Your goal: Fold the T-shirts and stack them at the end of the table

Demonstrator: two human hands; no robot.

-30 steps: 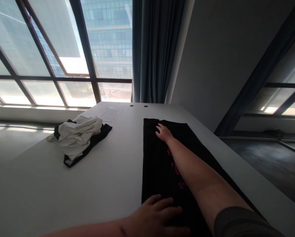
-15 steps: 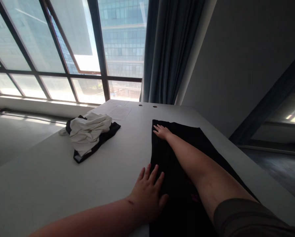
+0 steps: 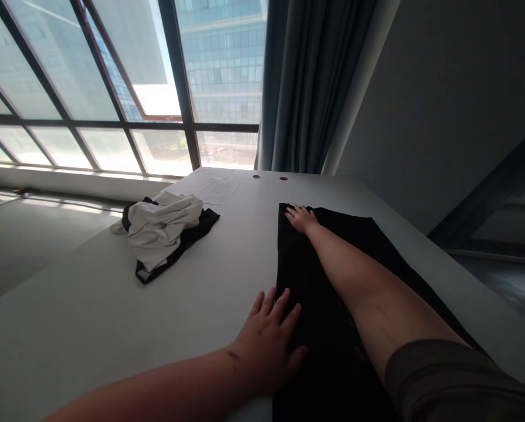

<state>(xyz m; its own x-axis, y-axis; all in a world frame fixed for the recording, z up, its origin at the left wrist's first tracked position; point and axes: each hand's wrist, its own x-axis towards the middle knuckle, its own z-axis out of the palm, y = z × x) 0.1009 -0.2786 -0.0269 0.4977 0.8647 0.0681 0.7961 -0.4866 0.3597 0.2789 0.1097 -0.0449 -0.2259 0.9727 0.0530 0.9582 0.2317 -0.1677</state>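
A black garment [image 3: 306, 281] lies spread flat on a white table [image 3: 240, 252], its narrower end away from me. My right hand [image 3: 303, 219] rests palm down on it by the far left corner, fingers spread. Nearer to me, my left hand [image 3: 271, 337] lies flat across the garment's left edge, fingers apart and holding nothing. My right forearm covers part of the cloth, and its near end runs out of view. To the left is a crumpled heap of white and black cloth [image 3: 165, 225].
Sheets of paper [image 3: 213, 187] lie at the table's far end, beside two round holes [image 3: 283, 179]. Beyond stand large windows [image 3: 222, 76] and a blue-grey curtain [image 3: 306, 88]. A dark wall [image 3: 420, 117] rises to the right.
My right hand has slid slightly toward the garment's far edge and to the right. The left hand stays on the left edge. The whole view has shifted a little.
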